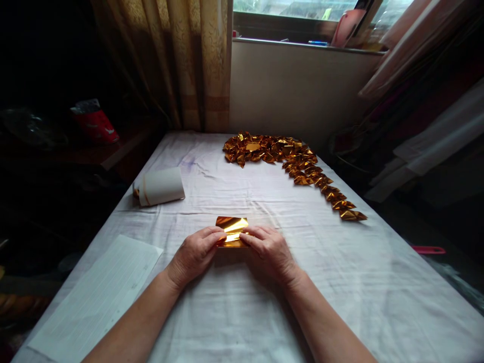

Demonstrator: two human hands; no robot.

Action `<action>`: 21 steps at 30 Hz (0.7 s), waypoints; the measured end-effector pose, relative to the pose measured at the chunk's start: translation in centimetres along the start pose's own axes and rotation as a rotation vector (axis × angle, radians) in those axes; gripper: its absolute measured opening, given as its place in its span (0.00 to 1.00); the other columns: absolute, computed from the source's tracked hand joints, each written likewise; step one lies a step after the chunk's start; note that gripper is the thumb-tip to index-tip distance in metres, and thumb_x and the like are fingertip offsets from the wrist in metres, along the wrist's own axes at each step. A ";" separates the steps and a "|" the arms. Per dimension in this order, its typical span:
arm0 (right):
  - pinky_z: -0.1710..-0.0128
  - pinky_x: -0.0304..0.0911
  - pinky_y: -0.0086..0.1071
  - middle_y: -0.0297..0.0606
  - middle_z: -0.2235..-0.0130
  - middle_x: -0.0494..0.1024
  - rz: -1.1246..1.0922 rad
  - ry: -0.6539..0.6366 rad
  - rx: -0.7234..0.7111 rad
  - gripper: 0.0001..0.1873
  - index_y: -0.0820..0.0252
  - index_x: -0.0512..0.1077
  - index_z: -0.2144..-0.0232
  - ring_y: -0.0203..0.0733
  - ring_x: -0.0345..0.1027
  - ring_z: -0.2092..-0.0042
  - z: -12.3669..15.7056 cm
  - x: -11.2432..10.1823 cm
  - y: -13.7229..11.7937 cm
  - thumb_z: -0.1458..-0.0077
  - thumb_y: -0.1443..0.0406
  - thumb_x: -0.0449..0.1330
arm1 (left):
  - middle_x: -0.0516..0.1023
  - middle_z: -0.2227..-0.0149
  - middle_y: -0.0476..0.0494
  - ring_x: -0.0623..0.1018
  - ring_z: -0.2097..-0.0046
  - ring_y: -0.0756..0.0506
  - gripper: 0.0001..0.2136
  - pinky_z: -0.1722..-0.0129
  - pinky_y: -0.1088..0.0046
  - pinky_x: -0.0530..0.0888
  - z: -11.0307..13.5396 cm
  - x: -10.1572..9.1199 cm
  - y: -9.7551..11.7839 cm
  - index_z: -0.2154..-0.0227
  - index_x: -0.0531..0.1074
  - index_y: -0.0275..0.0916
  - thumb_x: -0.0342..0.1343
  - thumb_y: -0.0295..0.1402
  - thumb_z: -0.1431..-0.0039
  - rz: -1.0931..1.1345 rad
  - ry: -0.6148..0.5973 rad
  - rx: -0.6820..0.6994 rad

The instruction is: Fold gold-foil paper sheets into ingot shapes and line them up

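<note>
A shiny sheet of gold foil paper [232, 225] lies at the middle of the table, with a fold or curl across it. My left hand [197, 251] pinches its left edge between thumb and fingers. On the opposite edge my right hand [270, 250] grips in the same way, fingertips pressed on the foil. Both thumbs and the undersides of the fingers are partly hidden. Farther back, a heap of folded gold foil pieces [264, 148] trails off to the right in a row [333, 195], its pieces pointed at the ends.
A white sheet covers the table [234, 322]. At the left lie a pale roll with a band round it [162, 186] and a lined paper sheet [100, 297]. Behind stand a curtain [189, 65] and a window. A red packet [96, 123] rests on a dark side surface.
</note>
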State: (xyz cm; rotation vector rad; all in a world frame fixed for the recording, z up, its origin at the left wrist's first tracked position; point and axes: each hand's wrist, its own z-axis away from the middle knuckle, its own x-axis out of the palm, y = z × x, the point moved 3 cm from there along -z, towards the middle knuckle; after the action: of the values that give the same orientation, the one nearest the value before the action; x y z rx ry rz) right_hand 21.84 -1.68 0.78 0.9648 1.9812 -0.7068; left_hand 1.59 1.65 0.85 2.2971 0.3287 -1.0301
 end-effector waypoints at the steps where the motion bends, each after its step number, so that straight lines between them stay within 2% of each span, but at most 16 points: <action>1: 0.58 0.68 0.36 0.38 0.57 0.82 -0.017 -0.043 -0.012 0.10 0.53 0.77 0.59 0.43 0.74 0.58 0.1 0.1 0.0 0.39 0.68 0.58 | 0.80 0.56 0.43 0.79 0.55 0.48 0.12 0.55 0.71 0.77 0.0 0.0 0.0 0.55 0.74 0.41 0.49 0.26 0.36 0.005 -0.046 0.005; 4: 0.59 0.67 0.34 0.38 0.59 0.82 -0.058 -0.137 0.001 0.09 0.54 0.77 0.61 0.42 0.74 0.60 0.1 0.2 -0.1 0.39 0.69 0.58 | 0.80 0.57 0.44 0.77 0.52 0.44 0.09 0.49 0.61 0.73 0.1 -0.2 0.4 0.58 0.77 0.43 0.55 0.30 0.39 -0.078 -0.119 0.012; 8: 0.58 0.67 0.34 0.39 0.59 0.81 -0.139 -0.162 0.035 0.10 0.53 0.78 0.62 0.42 0.74 0.59 0.0 0.1 -0.1 0.40 0.70 0.58 | 0.80 0.58 0.47 0.74 0.50 0.41 0.05 0.44 0.52 0.64 0.1 -0.4 1.1 0.64 0.79 0.47 0.61 0.34 0.43 -0.209 -0.073 -0.033; 11: 0.56 0.67 0.36 0.38 0.57 0.81 -0.213 -0.149 0.057 0.10 0.53 0.78 0.61 0.42 0.73 0.57 0.2 0.1 0.4 0.41 0.69 0.58 | 0.80 0.62 0.48 0.74 0.53 0.43 0.03 0.44 0.54 0.61 0.2 -0.1 1.2 0.68 0.78 0.46 0.60 0.34 0.42 -0.204 -0.084 -0.101; 14: 0.54 0.67 0.38 0.37 0.57 0.81 -0.290 -0.149 0.100 0.08 0.52 0.78 0.61 0.42 0.73 0.56 0.6 0.3 1.3 0.41 0.68 0.60 | 0.79 0.65 0.49 0.74 0.58 0.45 0.04 0.50 0.59 0.64 0.4 0.2 1.0 0.69 0.78 0.45 0.59 0.35 0.40 -0.162 -0.110 -0.182; 21: 0.52 0.65 0.39 0.34 0.59 0.81 -0.412 -0.112 0.283 0.05 0.52 0.78 0.66 0.42 0.72 0.56 0.6 0.8 2.5 0.42 0.65 0.62 | 0.79 0.65 0.48 0.74 0.59 0.44 0.04 0.53 0.61 0.65 0.5 0.7 0.9 0.69 0.76 0.44 0.58 0.34 0.41 -0.137 -0.092 -0.310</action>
State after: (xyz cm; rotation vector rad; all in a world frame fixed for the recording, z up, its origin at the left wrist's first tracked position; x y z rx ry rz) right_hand 23.81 -0.49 -0.58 0.6574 2.0339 -1.2685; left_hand 2.18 0.63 0.50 1.9658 0.5728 -1.0657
